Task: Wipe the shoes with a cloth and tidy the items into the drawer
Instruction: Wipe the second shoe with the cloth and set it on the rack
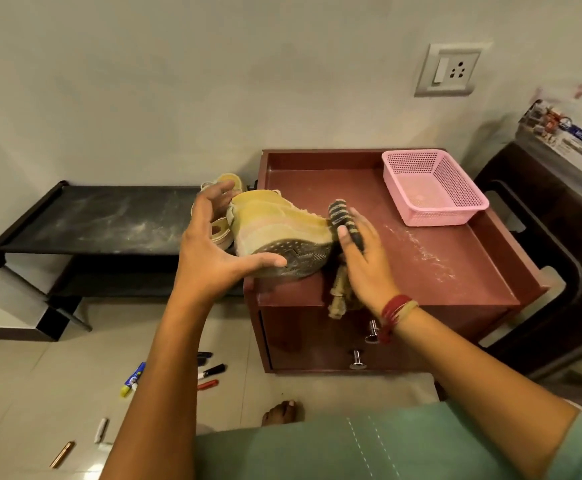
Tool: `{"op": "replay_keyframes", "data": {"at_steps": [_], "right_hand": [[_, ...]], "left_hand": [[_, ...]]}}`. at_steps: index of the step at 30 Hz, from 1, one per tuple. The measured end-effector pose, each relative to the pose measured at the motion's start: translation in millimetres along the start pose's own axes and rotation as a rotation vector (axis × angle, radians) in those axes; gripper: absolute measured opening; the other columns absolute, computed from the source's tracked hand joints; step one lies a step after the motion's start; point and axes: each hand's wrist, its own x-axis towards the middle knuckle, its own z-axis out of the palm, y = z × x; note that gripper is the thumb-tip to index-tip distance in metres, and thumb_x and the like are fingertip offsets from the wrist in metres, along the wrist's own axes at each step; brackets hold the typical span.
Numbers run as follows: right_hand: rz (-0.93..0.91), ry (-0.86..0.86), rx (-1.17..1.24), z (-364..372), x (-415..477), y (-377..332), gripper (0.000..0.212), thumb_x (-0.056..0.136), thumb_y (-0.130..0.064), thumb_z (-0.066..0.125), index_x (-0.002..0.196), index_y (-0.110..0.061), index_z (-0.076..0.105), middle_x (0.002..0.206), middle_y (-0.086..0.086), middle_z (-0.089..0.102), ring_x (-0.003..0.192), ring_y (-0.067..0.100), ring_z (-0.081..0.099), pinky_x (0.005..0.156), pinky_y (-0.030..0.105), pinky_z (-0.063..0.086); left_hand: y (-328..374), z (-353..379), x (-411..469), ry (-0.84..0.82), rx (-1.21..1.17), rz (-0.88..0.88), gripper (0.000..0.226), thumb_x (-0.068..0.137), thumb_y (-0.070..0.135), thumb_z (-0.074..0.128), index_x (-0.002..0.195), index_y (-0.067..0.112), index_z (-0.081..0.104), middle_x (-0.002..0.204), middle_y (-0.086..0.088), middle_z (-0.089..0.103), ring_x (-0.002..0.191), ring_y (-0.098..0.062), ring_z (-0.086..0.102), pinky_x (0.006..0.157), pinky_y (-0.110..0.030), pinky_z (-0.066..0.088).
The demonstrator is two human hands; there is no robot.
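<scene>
Yellow shoe point(275, 216) lies tipped on its side at the near left corner of the maroon cabinet point(456, 271), its grey patterned sole facing the camera. A second shoe point(229, 180) is just behind it, off the cabinet's left edge and mostly hidden. The left hand point(210, 251) is spread open around the heel end, thumb laid straight along the sole rim and fingers extended behind the upper. The right hand point(365, 265) is flat with straight fingers pressing a black-and-white striped cloth point(340, 211) against the shoe's toe. The cloth's tan end hangs over the cabinet's front edge, and how much of it lies under the palm cannot be seen. White dusty streaks mark the cabinet top, and a pink mesh basket point(456, 209) sits at its far right corner. Two metal knobs point(372, 332) stand on the cabinet's front, partly behind the right wrist with its red thread bracelet point(395, 308). Left of the cabinet a low black rack point(102, 220), also dusty, stands against the pale wall; above the cabinet is a switch-and-socket plate point(450, 69). Right of the cabinet, on dark furniture, a clear box point(566, 143) carries a blue label too blurred to read surely. On the tiled floor point(23, 393) left of the cabinet lie markers point(211, 371), a blue-and-yellow tube point(133, 379) with unreadable print, and a copper-coloured pen point(61, 454). A bare foot point(282, 412) shows in front of the cabinet.
</scene>
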Motion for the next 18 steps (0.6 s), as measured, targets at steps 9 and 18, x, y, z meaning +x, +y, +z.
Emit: {"op": "replay_keyframes", "data": {"at_steps": [9,18], "right_hand": [[0.039,-0.067,-0.021,-3,10,31,0.035,0.098,-0.032,0.042,0.129,-0.017,0.05,0.132,0.005,0.052,0.129,0.023,0.042,0.105,0.031,0.034],[-0.476,-0.17,-0.182,4,-3,32,0.044,0.095,-0.028,0.042,0.138,-0.015,0.042,0.142,-0.002,0.043,0.136,0.015,0.034,0.115,0.039,0.024]], "left_hand": [[-3,-7,-1,0.008,0.136,-0.032,0.1,0.044,0.072,0.077,0.132,0.034,0.049,0.134,0.015,0.05,0.124,0.002,0.045,0.103,-0.026,0.04],[-9,-11,2,-0.053,0.161,-0.014,0.085,0.056,0.059,0.076,0.132,0.037,0.046,0.134,0.02,0.045,0.126,-0.001,0.042,0.105,-0.031,0.04]]}}
